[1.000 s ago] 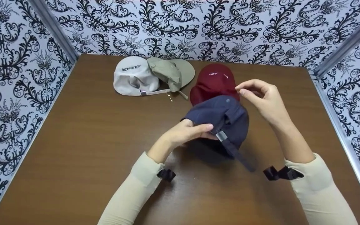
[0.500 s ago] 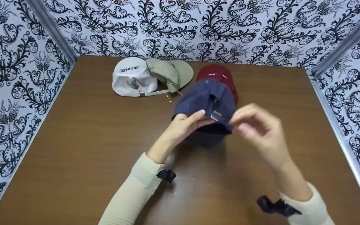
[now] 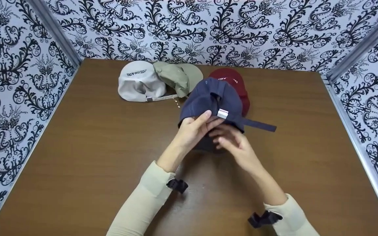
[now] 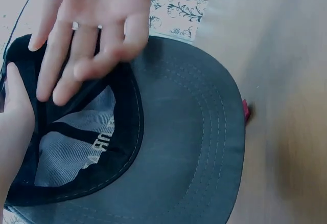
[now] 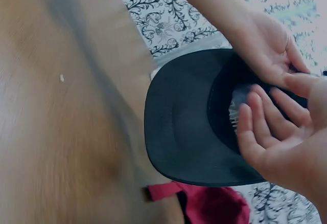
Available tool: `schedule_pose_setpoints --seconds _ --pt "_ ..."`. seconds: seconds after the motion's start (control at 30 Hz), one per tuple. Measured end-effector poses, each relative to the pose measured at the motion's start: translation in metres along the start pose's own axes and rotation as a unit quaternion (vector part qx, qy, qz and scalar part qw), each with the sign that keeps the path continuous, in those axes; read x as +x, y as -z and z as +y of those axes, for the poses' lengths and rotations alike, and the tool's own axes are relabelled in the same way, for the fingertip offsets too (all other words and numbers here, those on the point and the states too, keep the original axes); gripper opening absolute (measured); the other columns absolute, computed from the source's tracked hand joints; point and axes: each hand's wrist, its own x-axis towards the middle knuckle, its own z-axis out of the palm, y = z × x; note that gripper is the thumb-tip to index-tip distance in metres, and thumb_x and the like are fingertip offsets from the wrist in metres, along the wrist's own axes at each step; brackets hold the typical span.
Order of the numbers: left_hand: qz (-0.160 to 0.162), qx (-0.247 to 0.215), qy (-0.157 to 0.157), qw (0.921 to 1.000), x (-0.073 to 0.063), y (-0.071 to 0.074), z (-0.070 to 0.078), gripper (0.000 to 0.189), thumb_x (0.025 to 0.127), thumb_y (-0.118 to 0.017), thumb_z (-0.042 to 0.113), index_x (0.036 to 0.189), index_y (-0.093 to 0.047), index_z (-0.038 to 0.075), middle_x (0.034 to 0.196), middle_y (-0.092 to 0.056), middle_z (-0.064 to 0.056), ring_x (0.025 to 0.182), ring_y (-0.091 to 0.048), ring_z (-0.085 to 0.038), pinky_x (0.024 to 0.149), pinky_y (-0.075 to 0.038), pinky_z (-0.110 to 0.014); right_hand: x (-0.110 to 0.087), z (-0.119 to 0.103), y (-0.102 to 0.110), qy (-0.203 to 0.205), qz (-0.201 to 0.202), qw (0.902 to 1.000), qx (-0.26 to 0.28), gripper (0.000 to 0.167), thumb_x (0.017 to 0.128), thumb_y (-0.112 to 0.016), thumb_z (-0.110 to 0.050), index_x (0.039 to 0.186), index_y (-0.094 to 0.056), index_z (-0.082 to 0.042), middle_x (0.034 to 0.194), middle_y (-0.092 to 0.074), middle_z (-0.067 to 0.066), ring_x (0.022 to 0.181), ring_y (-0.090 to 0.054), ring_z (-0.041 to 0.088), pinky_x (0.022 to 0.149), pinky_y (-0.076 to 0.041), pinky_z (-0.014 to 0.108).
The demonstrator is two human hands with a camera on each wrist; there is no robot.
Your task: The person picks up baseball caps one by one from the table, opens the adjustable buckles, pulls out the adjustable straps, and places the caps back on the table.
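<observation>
A navy baseball cap (image 3: 205, 100) is held above the table with its back toward me. My left hand (image 3: 192, 131) grips its rear edge beside the metal buckle (image 3: 222, 113), thumb outside. The loose strap end (image 3: 259, 125) sticks out to the right. My right hand (image 3: 236, 147) is at the cap's opening just below the rear edge, its fingers loosely bent with nothing in them. In the left wrist view the brim (image 4: 189, 127) and the mesh-lined inside (image 4: 76, 147) show, with the right hand's fingers over the opening.
Behind the navy cap stands a red cap (image 3: 238, 87), partly hidden by it. A white cap (image 3: 139, 82) and a khaki cap (image 3: 176, 77) sit at the back left of the brown table (image 3: 110, 157). Patterned panels (image 3: 189, 29) enclose the back and sides.
My left hand has raised the navy cap and shifted it slightly left. My right hand has come down from beside the red cap, let go of the strap end, and moved left to the cap's opening.
</observation>
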Motion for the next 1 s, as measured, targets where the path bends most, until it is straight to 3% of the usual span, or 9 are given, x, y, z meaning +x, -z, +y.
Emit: schedule_pose_setpoints --seconds 0.07,0.17,0.3,0.5,0.67,0.83,1.0 --pt "-0.001 -0.003 0.001 1.0000 0.000 0.001 -0.001 0.030 0.102 -0.035 -0.003 0.128 -0.041 -0.016 0.104 -0.070 -0.003 0.097 -0.072 -0.014 0.097 -0.056 -0.031 0.003 0.003 -0.002 -0.011 0.031 0.9971 0.068 0.039 0.102 -0.052 -0.008 0.138 -0.044 0.004 0.119 -0.066 0.005 0.103 -0.065 0.015 0.084 -0.058 0.029" --pt "0.002 -0.002 0.005 1.0000 0.000 0.002 -0.003 0.033 0.102 -0.035 -0.003 0.130 -0.038 -0.018 0.105 -0.069 -0.006 0.097 -0.072 -0.014 0.095 -0.057 -0.029 0.006 0.004 -0.005 -0.016 0.052 0.9840 0.170 0.034 0.105 -0.049 -0.017 0.136 -0.044 -0.006 0.121 -0.064 0.000 0.108 -0.063 0.016 0.088 -0.057 0.030" --pt "0.006 0.005 0.009 0.9999 -0.002 0.003 -0.003 0.041 0.102 -0.040 0.000 0.135 -0.034 -0.022 0.112 -0.068 -0.010 0.100 -0.071 -0.015 0.098 -0.055 -0.030 0.010 0.001 -0.010 0.001 0.064 0.9570 0.283 0.025 0.105 -0.050 -0.022 0.128 -0.053 -0.013 0.117 -0.065 0.000 0.107 -0.061 0.019 0.088 -0.055 0.031" --pt "0.021 0.013 -0.006 0.9997 -0.004 0.004 -0.004 0.042 0.100 -0.043 -0.004 0.138 -0.035 -0.019 0.114 -0.065 -0.003 0.102 -0.069 -0.015 0.097 -0.055 -0.029 0.015 -0.004 -0.012 0.019 0.085 0.9101 0.405 0.019 0.103 -0.052 -0.014 0.112 -0.067 -0.008 0.107 -0.069 0.003 0.100 -0.060 0.020 0.086 -0.054 0.031" --pt "0.031 0.009 -0.019 0.9993 -0.003 0.003 -0.005 0.037 0.097 -0.044 -0.008 0.134 -0.040 -0.013 0.112 -0.065 0.000 0.104 -0.066 -0.012 0.098 -0.053 -0.027 0.015 -0.004 -0.011 0.024 0.092 0.8896 0.447 0.018 0.099 -0.053 -0.004 0.105 -0.069 -0.005 0.103 -0.069 0.006 0.099 -0.063 0.021 0.089 -0.055 0.032" --pt "0.033 -0.006 -0.024 0.9991 -0.002 0.003 -0.006 0.042 0.096 -0.049 -0.008 0.136 -0.039 -0.012 0.115 -0.065 -0.001 0.107 -0.065 -0.012 0.101 -0.053 -0.031 0.016 -0.003 -0.011 0.030 0.089 0.8783 0.469 0.017 0.098 -0.054 -0.002 0.103 -0.071 -0.003 0.102 -0.070 0.006 0.099 -0.064 0.021 0.090 -0.055 0.032" --pt "0.055 -0.017 -0.014 0.9982 -0.002 0.001 -0.006 0.036 0.095 -0.047 -0.011 0.131 -0.044 -0.009 0.107 -0.065 -0.002 0.098 -0.067 -0.012 0.094 -0.057 -0.030 0.017 -0.003 -0.011 0.031 0.079 0.8682 0.489 0.015 0.096 -0.058 -0.003 0.106 -0.070 -0.003 0.102 -0.072 0.006 0.099 -0.065 0.021 0.091 -0.055 0.030"
